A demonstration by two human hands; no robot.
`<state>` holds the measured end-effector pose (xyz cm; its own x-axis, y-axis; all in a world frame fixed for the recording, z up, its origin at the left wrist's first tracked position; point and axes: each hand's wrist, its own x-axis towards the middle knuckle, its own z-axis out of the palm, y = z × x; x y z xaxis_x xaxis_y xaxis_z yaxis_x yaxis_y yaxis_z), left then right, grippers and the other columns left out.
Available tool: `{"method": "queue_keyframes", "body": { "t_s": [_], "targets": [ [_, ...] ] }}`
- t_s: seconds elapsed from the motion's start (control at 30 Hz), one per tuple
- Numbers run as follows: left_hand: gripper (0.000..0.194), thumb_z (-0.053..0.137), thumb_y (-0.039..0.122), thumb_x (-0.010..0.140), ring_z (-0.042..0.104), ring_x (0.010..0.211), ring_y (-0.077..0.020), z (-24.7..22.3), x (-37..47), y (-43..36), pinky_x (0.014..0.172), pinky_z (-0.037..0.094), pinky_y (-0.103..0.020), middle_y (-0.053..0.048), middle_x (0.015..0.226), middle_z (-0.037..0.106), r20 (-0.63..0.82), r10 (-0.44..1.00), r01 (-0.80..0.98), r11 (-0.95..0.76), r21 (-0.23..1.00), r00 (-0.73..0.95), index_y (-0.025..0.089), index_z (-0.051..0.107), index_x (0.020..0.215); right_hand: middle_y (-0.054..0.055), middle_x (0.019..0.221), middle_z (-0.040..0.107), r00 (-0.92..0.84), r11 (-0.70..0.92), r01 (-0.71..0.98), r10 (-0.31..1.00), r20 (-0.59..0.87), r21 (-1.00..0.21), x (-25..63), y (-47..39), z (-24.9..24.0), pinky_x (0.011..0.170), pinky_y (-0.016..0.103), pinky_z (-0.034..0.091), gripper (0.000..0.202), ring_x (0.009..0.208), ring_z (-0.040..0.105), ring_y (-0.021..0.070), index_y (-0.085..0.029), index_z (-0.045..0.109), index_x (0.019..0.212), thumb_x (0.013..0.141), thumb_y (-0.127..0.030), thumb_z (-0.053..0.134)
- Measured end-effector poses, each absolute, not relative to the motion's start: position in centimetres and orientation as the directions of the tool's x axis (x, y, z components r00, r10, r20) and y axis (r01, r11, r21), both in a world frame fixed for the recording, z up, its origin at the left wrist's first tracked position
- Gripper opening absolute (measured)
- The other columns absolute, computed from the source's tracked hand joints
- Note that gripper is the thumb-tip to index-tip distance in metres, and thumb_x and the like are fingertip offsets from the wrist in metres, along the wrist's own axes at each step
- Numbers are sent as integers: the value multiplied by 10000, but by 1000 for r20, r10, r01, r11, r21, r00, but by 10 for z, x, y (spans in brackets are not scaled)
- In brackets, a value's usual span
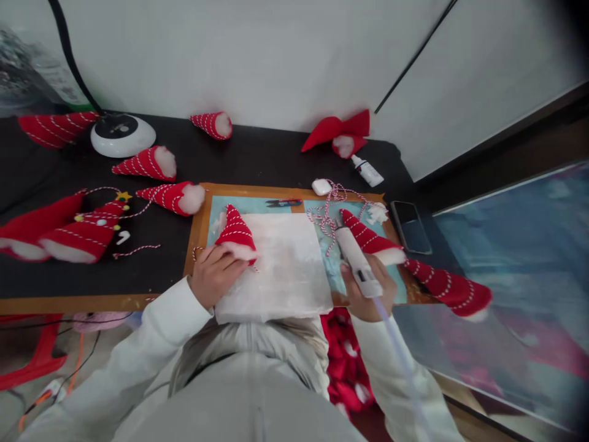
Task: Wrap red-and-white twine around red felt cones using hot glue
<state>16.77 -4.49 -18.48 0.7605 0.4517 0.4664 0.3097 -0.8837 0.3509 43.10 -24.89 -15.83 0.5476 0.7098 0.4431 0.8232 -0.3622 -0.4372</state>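
Observation:
My left hand is closed around the stuffed base of a red felt cone, its tip pointing away from me. Red-and-white twine winds round this cone, and white stuffing shows at its open end. Beneath it lies a white sheet. In my right hand is a white glue gun with a pale cord, its nozzle pointing up and away at the sheet's right side. Another twine-wrapped cone lies just behind the glue gun. A tangle of striped twine is close to the nozzle.
Several stuffed cones lie at the left and back, one decorated cone with a yellow star. Thread snips, a small bottle, a white case and a phone are on the desk. A lamp base stands back left.

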Motion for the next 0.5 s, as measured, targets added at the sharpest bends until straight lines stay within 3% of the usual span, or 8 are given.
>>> {"method": "queue_keyframes", "body": {
  "t_s": [0.1, 0.17, 0.3, 0.5],
  "targets": [
    [184, 600, 289, 945, 643, 904, -215, -184, 167, -45, 892, 428, -369, -2, 744, 745, 464, 459, 327, -882, 340, 758, 323, 763, 864, 73, 852, 689, 427, -155, 701, 873, 237, -696, 397, -246, -136, 667, 351, 553, 163, 766, 682, 245, -258, 624, 940, 920, -402, 550],
    [177, 604, 283, 943, 651, 900, -213, -184, 166, -46, 891, 425, -366, 5, 773, 766, 486, 435, 317, -897, 308, 758, 319, 764, 875, 34, 752, 638, 316, -93, 627, 938, 143, -774, 373, -239, -126, 583, 307, 513, 164, 661, 642, 200, -253, 600, 859, 919, -399, 555],
    [204, 583, 238, 949, 659, 882, -211, -183, 164, -46, 857, 430, -371, 8, 826, 786, 540, 387, 267, -919, 289, 748, 306, 771, 909, 5, 685, 577, 208, -64, 664, 973, 101, -745, 349, -227, -126, 531, 275, 434, 191, 592, 582, 163, -242, 539, 758, 907, -359, 558],
    [214, 594, 194, 931, 647, 897, -210, -183, 162, -45, 864, 412, -377, 33, 907, 795, 539, 385, 226, -913, 339, 749, 328, 761, 945, -9, 627, 533, 251, -156, 674, 968, 26, -723, 351, -222, -132, 496, 267, 375, 253, 534, 520, 150, -243, 490, 716, 909, -397, 540]
  ]
}}
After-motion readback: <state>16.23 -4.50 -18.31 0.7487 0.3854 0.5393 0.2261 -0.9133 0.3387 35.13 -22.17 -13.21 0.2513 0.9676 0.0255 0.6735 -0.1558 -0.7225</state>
